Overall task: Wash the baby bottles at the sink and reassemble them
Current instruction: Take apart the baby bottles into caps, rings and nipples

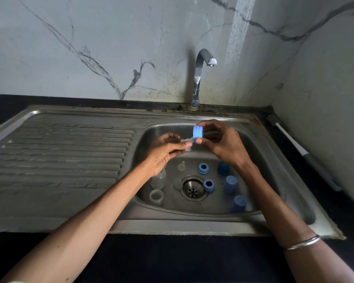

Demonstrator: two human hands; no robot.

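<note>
Over the sink basin [260, 160] my right hand [221, 141] pinches a light blue screw ring [198, 134] on its edge. My left hand [165, 152] holds a clear silicone teat [187, 142] just left of the ring, nearly touching it. On the basin floor lie two more blue rings [203, 168] [208, 185], three blue caps [223, 168] [230, 184] [238, 203], another clear teat [181, 166] and two clear bottles [158, 179] [156, 196], the upper one partly under my left wrist.
The tap [200, 76] stands behind the basin and no water runs from it. A ribbed draining board [59, 156] lies to the left. A bottle brush [300, 150] rests on the dark counter at the right by the wall. The drain [192, 189] sits mid-basin.
</note>
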